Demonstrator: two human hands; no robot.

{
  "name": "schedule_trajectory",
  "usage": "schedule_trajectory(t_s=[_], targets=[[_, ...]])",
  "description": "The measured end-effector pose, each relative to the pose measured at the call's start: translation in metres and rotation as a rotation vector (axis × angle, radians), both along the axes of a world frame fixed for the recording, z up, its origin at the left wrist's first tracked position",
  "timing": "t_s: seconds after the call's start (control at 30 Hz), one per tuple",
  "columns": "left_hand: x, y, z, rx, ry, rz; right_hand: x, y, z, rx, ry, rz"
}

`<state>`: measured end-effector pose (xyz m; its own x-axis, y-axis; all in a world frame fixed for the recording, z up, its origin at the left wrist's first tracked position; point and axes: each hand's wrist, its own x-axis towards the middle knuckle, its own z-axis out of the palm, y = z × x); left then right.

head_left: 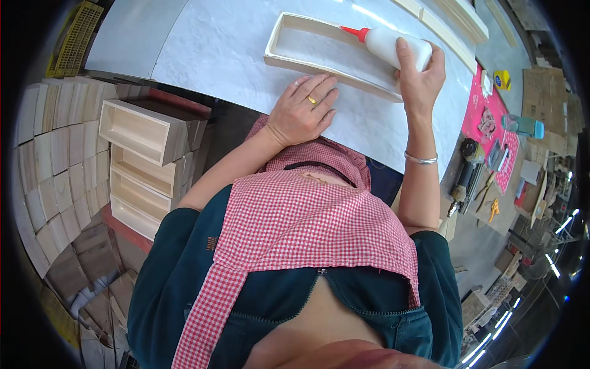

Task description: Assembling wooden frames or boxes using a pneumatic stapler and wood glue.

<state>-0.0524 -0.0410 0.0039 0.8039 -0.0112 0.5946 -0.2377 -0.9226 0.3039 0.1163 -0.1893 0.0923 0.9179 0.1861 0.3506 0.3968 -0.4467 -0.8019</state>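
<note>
A shallow, pale wooden rectangular frame (290, 62) lies on the marbled white table (209, 55) in front of me. Tilted over its right part is a white squeeze bottle (391, 47) with a red nozzle. My right hand (423, 75) grips this bottle around its base end, thumb on top. The nozzle tip points left, at the frame's far wall; I cannot tell whether it touches. My left hand (304, 109), with a ring on one finger, rests flat at the table's front edge. Its fingers are stretched out, their tips at the frame's near wall.
Small wooden boxes (136, 131) are stacked at my left beside piled wood blocks (55, 150). Long pale wooden strips (452, 37) lie at the table's far right. Beyond the right edge are a power tool (468, 172), a teal-lidded bottle (522, 126) and orange-handled snips (494, 210).
</note>
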Motion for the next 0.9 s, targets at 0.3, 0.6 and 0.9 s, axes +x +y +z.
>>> schedule_trajectory(t_s=[0.3,0.6,0.9], targets=[[-0.004,0.0,0.0,0.001,0.004,0.006,0.015,-0.031,0.008,-0.141,-0.033,-0.037],[0.007,0.002,-0.004,-0.03,0.03,-0.047,0.024,-0.106,0.014,0.193,0.109,-0.216],[-0.008,0.002,0.002,-0.025,0.075,-0.113,0.116,-0.268,-0.027,-0.073,-0.062,-0.726]])
